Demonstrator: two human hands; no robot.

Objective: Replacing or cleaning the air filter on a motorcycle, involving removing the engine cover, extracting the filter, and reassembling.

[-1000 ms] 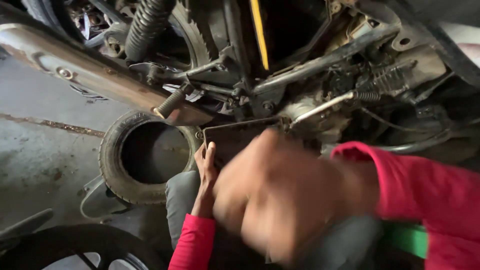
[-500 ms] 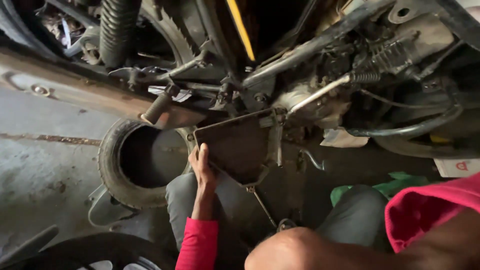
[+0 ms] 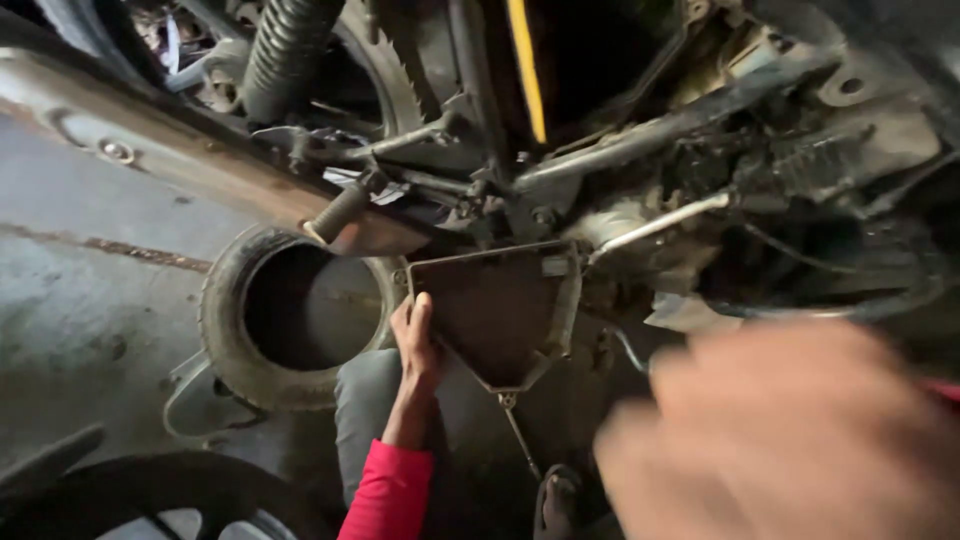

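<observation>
My left hand [image 3: 415,345], in a red sleeve, presses flat against the left edge of a dark, roughly triangular metal cover plate [image 3: 500,310] on the underside of a motorcycle. My right hand [image 3: 790,440] is close to the camera at the lower right, heavily blurred; whether it holds anything cannot be made out. A thin rod [image 3: 520,440] hangs down from the plate's bottom corner. Above the plate are the motorcycle's frame and engine parts [image 3: 700,170], a footpeg [image 3: 340,210] and a yellow strip [image 3: 525,70].
A small worn tyre [image 3: 225,330] lies flat on the concrete floor left of the plate. The long exhaust pipe [image 3: 150,150] runs diagonally at upper left, with a coiled shock absorber [image 3: 285,50] above. Another tyre's edge [image 3: 150,495] shows at bottom left. My grey trouser leg [image 3: 365,400] is below.
My right hand swept down out of the middle of the view, then rose again at the lower right, blurred. My left hand stayed on the plate's edge.
</observation>
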